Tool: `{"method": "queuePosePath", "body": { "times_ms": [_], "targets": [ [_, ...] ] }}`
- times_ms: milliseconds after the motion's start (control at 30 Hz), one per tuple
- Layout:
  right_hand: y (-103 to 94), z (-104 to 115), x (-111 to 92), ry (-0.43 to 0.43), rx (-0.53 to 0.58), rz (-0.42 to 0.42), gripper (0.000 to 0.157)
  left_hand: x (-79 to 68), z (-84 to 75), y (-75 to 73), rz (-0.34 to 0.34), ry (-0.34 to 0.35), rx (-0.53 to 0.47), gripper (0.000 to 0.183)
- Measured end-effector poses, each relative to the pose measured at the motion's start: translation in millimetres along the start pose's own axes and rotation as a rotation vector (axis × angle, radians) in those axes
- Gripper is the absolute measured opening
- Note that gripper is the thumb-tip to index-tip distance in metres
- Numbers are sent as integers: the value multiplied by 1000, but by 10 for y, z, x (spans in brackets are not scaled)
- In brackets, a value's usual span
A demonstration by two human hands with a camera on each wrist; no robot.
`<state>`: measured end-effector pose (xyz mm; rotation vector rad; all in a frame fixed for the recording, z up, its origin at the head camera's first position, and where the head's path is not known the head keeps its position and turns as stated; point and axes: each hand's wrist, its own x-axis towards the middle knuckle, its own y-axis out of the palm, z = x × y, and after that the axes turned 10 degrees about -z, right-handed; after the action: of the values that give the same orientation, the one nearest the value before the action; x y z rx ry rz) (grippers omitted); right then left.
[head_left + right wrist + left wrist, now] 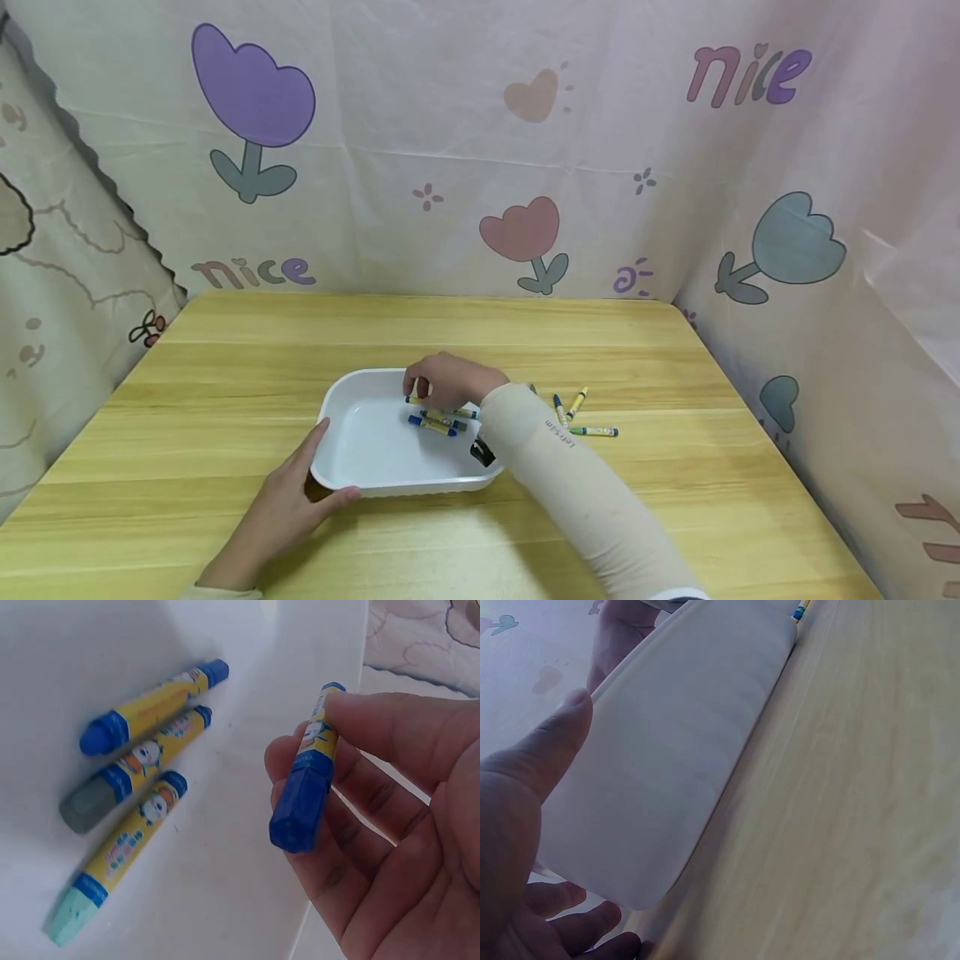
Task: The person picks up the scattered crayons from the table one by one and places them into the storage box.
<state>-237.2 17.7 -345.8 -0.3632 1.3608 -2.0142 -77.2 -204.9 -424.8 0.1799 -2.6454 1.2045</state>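
Observation:
A white tray with raised walls sits on the wooden table. My left hand grips its near left corner, thumb along the front rim and fingers around the left end. Over the tray's far side, my right hand pinches a dark blue crayon in a yellow wrapper between thumb and fingers. Below it on the tray floor lie three more crayons in yellow wrappers: a blue crayon, a grey crayon and a mint-green crayon, roughly side by side.
Right of the tray, several crayons lie on the table, among them a blue crayon, a yellow crayon and a green crayon. My right sleeve partly covers this area. A printed curtain hangs behind the table's far edge.

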Motion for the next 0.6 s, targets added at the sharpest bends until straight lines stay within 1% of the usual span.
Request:
{"method": "queuePosePath", "body": {
  "times_ms": [167, 333, 433, 600],
  "targets": [
    [46, 36, 3, -26, -10, 35, 23, -2, 8, 3, -3, 0, 1, 103],
    [52, 37, -12, -36, 1, 67, 20, -4, -4, -6, -4, -4, 3, 103],
    [30, 4, -27, -31, 8, 54, 20, -1, -16, -8, -7, -2, 6, 103],
    [-42, -76, -59, -19, 25, 11, 26, 3, -20, -15, -7, 3, 10, 103]
  ]
}}
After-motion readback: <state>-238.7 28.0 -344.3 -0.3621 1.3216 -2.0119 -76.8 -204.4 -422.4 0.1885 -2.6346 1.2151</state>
